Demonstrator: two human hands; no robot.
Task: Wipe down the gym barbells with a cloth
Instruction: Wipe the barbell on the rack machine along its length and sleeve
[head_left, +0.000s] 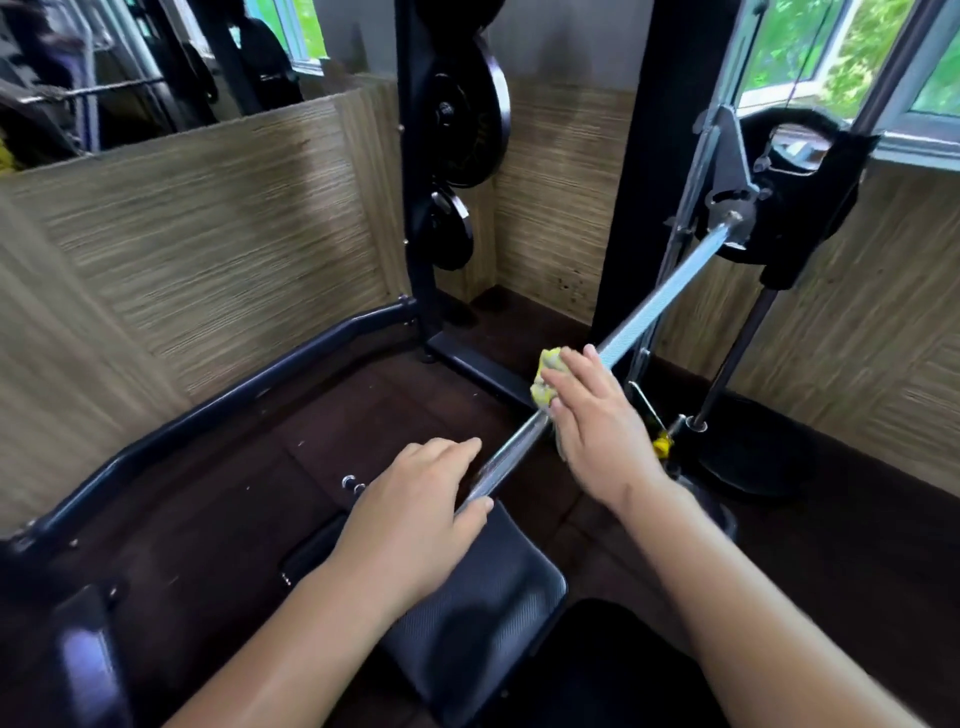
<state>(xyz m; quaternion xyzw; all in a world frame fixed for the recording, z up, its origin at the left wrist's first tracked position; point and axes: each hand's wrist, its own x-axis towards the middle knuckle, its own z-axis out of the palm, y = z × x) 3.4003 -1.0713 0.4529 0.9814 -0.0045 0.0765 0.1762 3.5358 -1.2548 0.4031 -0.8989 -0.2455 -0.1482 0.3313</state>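
A steel barbell (654, 306) runs diagonally from the machine's carriage at the upper right down toward me. My right hand (592, 415) presses a crumpled yellow cloth (545, 379) around the bar near its middle, fingers curled over it. My left hand (415, 514) grips the bar's lower part, thumb under the shaft and fingers over it. The bar's near end is hidden under my left hand.
Black weight plates (467, 119) hang on a black upright at the back. A padded black bench (483, 613) lies under my arms. A curved black frame rail (208, 410) runs along the left. A guide rod with a yellow clip (662, 444) stands on the right.
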